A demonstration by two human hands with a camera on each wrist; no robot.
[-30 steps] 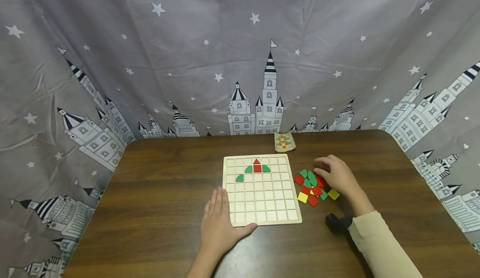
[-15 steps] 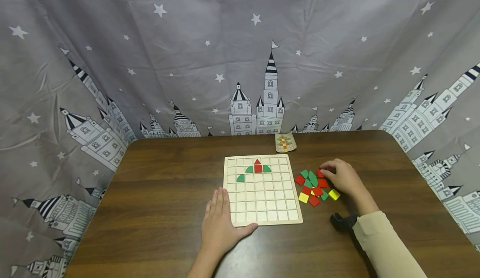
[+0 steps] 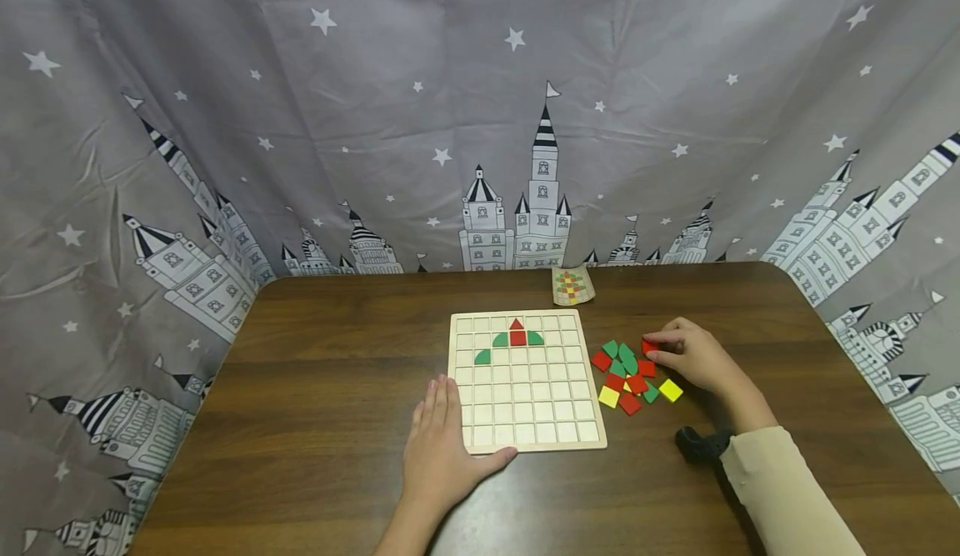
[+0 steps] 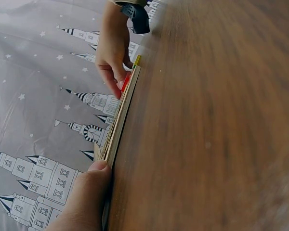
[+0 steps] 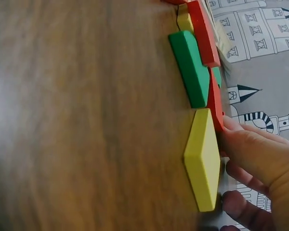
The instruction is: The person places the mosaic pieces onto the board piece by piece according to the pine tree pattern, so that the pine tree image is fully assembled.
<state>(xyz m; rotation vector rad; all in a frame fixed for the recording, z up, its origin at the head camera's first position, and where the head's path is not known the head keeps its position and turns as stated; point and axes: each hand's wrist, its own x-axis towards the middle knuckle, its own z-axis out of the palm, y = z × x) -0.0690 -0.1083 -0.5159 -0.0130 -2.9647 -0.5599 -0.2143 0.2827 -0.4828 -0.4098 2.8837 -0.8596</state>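
Note:
A pale square grid board [image 3: 525,448] lies flat on the table. Its upper cells hold a red triangle [image 3: 517,323], a red square [image 3: 517,338] and several green quarter-round tiles [image 3: 483,358]. Along the board's left edge rests my left hand [image 3: 438,456], fingers straight, its thumb touching the near edge. To the right of the board, my right hand [image 3: 697,356] pinches a red tile [image 3: 649,346] at the far side of a loose pile; fingers hide part of this tile. Nearest in the right wrist view is a yellow square tile [image 5: 202,161], untouched, beside a green tile [image 5: 189,70].
The pile has several red, green and yellow tiles [image 3: 630,404], some overlapping. Behind the board, at the table's back edge, lies a small pattern card [image 3: 572,287]. A grey curtain [image 3: 375,81] printed with castles hangs behind the brown table [image 3: 315,423].
My right hand has come down on the pile's far right and taken a red tile between thumb and fingers, shifting slightly right. The left hand stays on the board's edge.

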